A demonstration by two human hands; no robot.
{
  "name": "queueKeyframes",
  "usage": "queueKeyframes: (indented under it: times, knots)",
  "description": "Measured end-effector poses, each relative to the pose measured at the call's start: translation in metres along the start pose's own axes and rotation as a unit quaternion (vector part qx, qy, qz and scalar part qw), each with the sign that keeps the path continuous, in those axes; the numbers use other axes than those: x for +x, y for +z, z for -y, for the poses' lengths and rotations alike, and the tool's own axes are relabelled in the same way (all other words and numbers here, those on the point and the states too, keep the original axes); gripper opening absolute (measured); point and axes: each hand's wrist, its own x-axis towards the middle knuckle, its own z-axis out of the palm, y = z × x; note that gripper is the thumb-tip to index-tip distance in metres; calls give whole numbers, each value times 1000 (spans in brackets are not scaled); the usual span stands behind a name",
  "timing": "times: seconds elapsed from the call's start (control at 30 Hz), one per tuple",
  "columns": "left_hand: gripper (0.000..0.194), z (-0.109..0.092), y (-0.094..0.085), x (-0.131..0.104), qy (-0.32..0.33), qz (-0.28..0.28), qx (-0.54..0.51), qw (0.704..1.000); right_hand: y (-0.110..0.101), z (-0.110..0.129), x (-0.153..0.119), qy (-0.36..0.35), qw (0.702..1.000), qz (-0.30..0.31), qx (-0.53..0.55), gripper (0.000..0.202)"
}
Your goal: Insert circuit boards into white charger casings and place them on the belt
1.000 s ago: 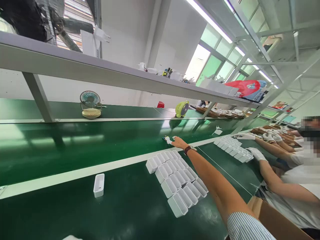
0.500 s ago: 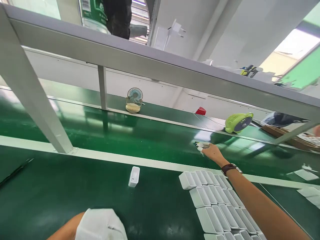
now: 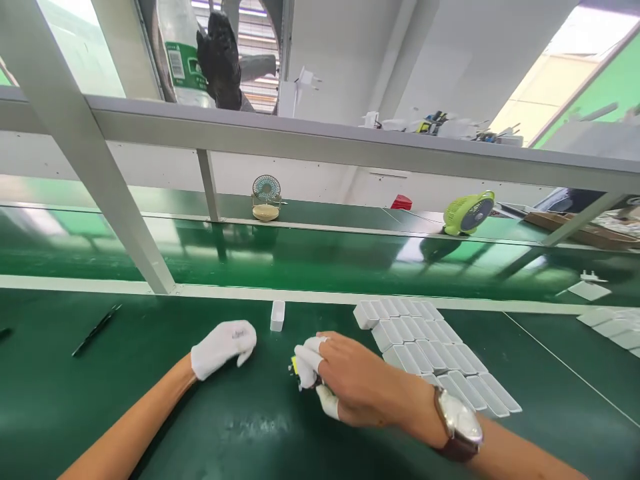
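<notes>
My right hand [image 3: 345, 380], with white covers on the fingertips and a watch at the wrist, pinches a small charger circuit board [image 3: 297, 368] with a yellow part and white pieces. Most of the board is hidden behind the fingers. My left hand [image 3: 225, 348], in a white glove, rests over the green table with nothing in it, thumb apart from the curved fingers. Between and beyond the hands stands a single white charger casing [image 3: 277, 316], open at the top. Rows of similar white casings [image 3: 425, 340] lie to the right, beyond my right forearm.
A white rail [image 3: 310, 294] separates the table from the green conveyor belt [image 3: 300, 260]. Tweezers [image 3: 97, 330] lie at left. A charger with a plug [image 3: 590, 289] sits on the belt at right. Farther back are a green fan [image 3: 465, 215] and a small round fan [image 3: 266, 193]. A shelf beam [image 3: 320, 143] crosses above.
My right hand has come back from the belt to the table with the circuit board in its fingers. The left hand has moved up and forward, nearer the single casing. The view has tilted.
</notes>
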Motion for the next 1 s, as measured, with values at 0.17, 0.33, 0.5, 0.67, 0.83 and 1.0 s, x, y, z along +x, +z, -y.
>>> queueKeyframes:
  times: [0.17, 0.33, 0.5, 0.67, 0.83, 1.0]
  knots:
    - [96, -6, 14, 34, 8, -197, 114, 974, 20, 9, 0, 72, 988, -111, 74, 29]
    - [87, -9, 36, 59, -14, -149, 144, 978, 43, -22, 13, 140, 950, -247, 129, 44]
    - [63, -2, 41, 33, -13, -154, 146, 977, 80, -34, 11, 128, 920, -342, 141, 50]
    - [59, 8, 53, -1, 98, -197, 207, 953, 101, -21, 3, 83, 918, -370, 115, 54]
    - [60, 14, 63, 3, 186, -198, 224, 936, 105, -8, 1, 56, 927, -360, 88, 65]
    - [62, 21, 66, 6, 215, -196, 255, 922, 108, -8, 0, 54, 939, -332, 67, 68]
